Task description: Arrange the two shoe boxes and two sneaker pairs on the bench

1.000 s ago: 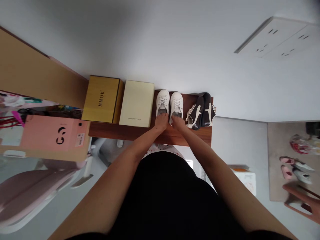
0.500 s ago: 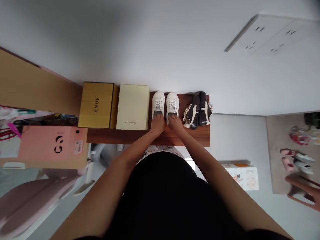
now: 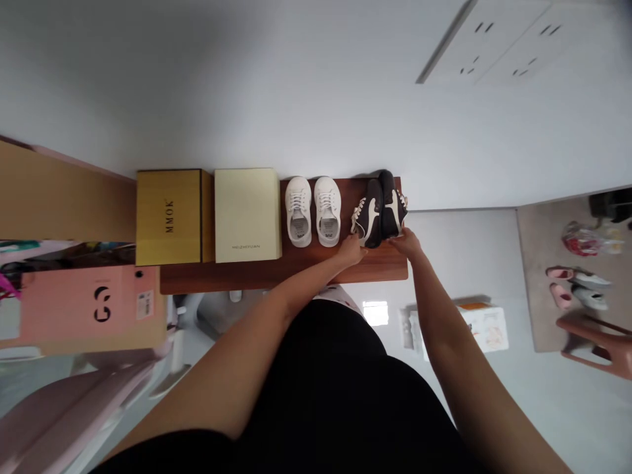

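a glossy gold cardboard box (image 3: 170, 217) printed mmok and a matte cream box (image 3: 247, 216) printed meizhiyuan sit on a dark reddish-wood shelf (image 3: 276, 276), followed by a pair of white leather lace-up sneakers (image 3: 312, 210). at the right lie black-and-white shoes (image 3: 379, 210), the left hand (image 3: 351, 250) and right hand (image 3: 405, 242) at their near ends, fingers (image 3: 359, 242) touching them; any grip cannot be told.

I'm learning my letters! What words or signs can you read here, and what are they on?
"MMOK" on the gold box
"MEIZHIYUAN" on the cream box
A big black sign like a "G" on the pink box; I can't tell exactly what it says
The sticker on the pink box: too small to read
The white package on the floor: too blurred to read
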A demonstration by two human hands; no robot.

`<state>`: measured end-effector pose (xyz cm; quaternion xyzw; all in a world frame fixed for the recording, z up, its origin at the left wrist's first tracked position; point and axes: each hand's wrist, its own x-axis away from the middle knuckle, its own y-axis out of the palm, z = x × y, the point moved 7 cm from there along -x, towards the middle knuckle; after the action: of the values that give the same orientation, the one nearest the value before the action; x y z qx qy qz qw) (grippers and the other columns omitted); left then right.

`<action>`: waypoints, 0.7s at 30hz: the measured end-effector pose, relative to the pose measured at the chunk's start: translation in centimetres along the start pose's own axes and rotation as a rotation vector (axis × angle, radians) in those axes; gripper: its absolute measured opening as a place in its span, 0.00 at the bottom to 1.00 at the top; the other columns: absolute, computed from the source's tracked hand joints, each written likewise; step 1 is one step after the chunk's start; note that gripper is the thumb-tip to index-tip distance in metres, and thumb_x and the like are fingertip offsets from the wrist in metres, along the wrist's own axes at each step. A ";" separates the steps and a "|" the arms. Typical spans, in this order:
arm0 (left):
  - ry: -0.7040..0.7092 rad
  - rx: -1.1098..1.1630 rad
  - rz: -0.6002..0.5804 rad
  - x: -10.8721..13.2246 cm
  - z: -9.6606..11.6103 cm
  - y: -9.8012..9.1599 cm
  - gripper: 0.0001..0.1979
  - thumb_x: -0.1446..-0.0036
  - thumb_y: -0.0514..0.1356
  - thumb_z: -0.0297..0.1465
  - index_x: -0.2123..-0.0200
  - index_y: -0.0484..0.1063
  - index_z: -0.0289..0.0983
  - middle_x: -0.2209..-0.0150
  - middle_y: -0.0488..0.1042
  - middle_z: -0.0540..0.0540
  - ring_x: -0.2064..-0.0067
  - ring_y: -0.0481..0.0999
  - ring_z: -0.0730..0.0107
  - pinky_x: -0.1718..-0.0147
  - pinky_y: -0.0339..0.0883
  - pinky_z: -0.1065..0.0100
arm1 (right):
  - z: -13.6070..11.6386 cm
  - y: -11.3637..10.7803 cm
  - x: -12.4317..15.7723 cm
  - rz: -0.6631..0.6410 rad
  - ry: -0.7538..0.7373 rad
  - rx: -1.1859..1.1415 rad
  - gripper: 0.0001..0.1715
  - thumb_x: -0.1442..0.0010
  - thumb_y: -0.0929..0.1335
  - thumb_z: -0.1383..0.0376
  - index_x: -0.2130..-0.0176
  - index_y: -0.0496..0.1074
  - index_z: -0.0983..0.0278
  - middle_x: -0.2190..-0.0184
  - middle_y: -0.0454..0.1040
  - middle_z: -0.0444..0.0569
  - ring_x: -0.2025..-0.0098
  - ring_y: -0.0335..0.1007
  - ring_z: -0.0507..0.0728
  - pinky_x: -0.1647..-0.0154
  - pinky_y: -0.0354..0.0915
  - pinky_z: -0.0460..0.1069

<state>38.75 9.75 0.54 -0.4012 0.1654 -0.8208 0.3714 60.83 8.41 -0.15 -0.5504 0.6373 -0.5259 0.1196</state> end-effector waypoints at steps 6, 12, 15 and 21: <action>0.003 -0.128 -0.004 -1.9 0.7 -1.0 0.25 0.40 0.67 0.39 0.44 0.71 0.32 0.44 0.77 0.31 0.41 0.76 0.50 0.44 0.68 0.59 | -0.9 0.2 -0.6 -0.052 -0.077 0.037 0.22 0.53 0.76 0.57 0.60 0.74 0.63 0.65 0.80 0.49 0.62 0.74 0.60 0.63 0.66 0.49; 0.172 -0.330 -0.099 -1.1 2.7 -2.3 0.21 0.37 0.65 0.37 0.43 0.71 0.37 0.47 0.79 0.35 0.44 0.79 0.51 0.45 0.70 0.59 | -3.4 -0.4 1.2 -0.069 -0.262 0.374 0.13 0.45 0.72 0.60 0.58 0.73 0.59 0.60 0.79 0.51 0.58 0.74 0.62 0.63 0.63 0.50; 0.180 -0.394 -0.098 -0.9 4.0 -2.2 0.19 0.35 0.63 0.32 0.43 0.71 0.33 0.52 0.80 0.32 0.46 0.80 0.50 0.46 0.71 0.57 | -4.4 -0.4 1.6 -0.089 -0.300 0.529 0.13 0.43 0.72 0.63 0.56 0.73 0.60 0.57 0.79 0.54 0.55 0.74 0.63 0.58 0.64 0.51; 0.170 -0.442 -0.064 -2.1 5.7 -2.3 0.15 0.34 0.60 0.26 0.46 0.74 0.27 0.55 0.80 0.28 0.47 0.81 0.47 0.47 0.73 0.55 | -6.4 -0.2 1.7 -0.103 -0.369 0.648 0.13 0.42 0.71 0.69 0.55 0.73 0.62 0.54 0.79 0.57 0.51 0.74 0.64 0.52 0.66 0.52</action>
<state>42.93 12.96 4.29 -0.4071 0.3588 -0.8070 0.2330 55.63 10.47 3.48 -0.6008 0.3770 -0.5977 0.3737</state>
